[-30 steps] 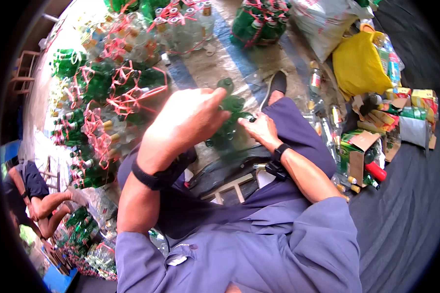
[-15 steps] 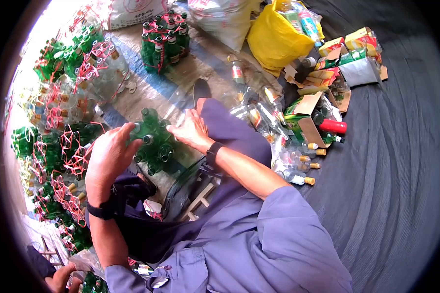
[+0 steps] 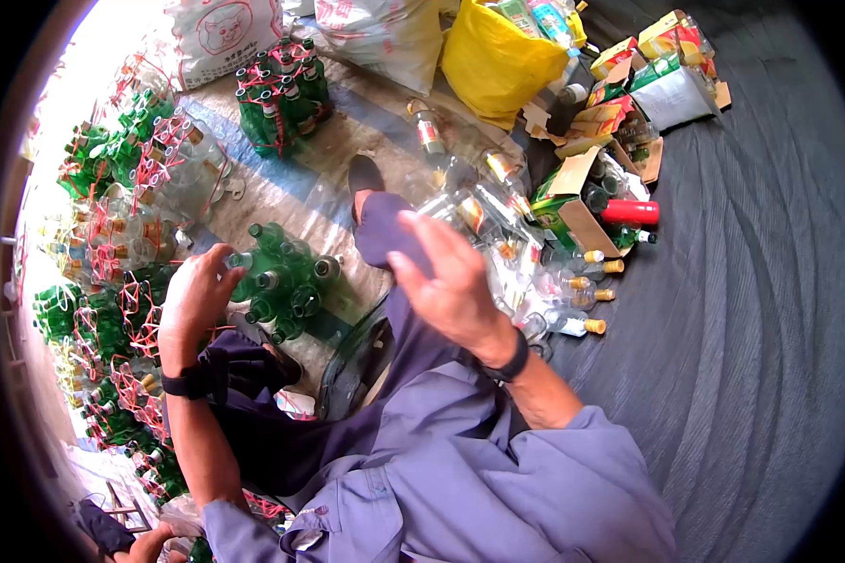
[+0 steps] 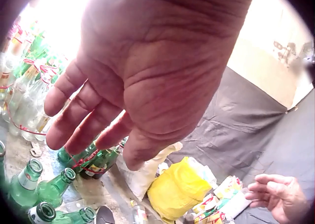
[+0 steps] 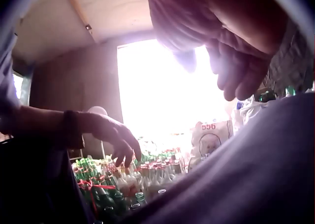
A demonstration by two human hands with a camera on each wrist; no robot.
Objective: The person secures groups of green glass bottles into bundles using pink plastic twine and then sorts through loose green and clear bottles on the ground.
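Observation:
A loose cluster of green glass bottles (image 3: 286,281) stands upright on the floor between the legs. My left hand (image 3: 197,291) hovers at the cluster's left side, fingertips close to a bottle mouth in the head view. In the left wrist view, the left hand (image 4: 147,71) has relaxed fingers with nothing in them, above the green bottles (image 4: 42,189). My right hand (image 3: 451,286) is raised over the right thigh, away from the cluster, fingers loosely bent and holding nothing. The left wrist view also shows this right hand (image 4: 280,197) with its palm partly visible.
Bottle bundles tied with red string (image 3: 127,310) line the left side; another tied green bundle (image 3: 286,98) stands ahead. White sacks (image 3: 380,38) and a yellow bag (image 3: 498,61) are at the back. Clear bottles (image 3: 563,291) and torn cartons (image 3: 573,202) lie right, beside a black sheet (image 3: 704,310).
My right hand has left the bottle cluster and moved right, over the thigh. The left hand remains beside the bottles. The head view has turned, shifting the scene leftward.

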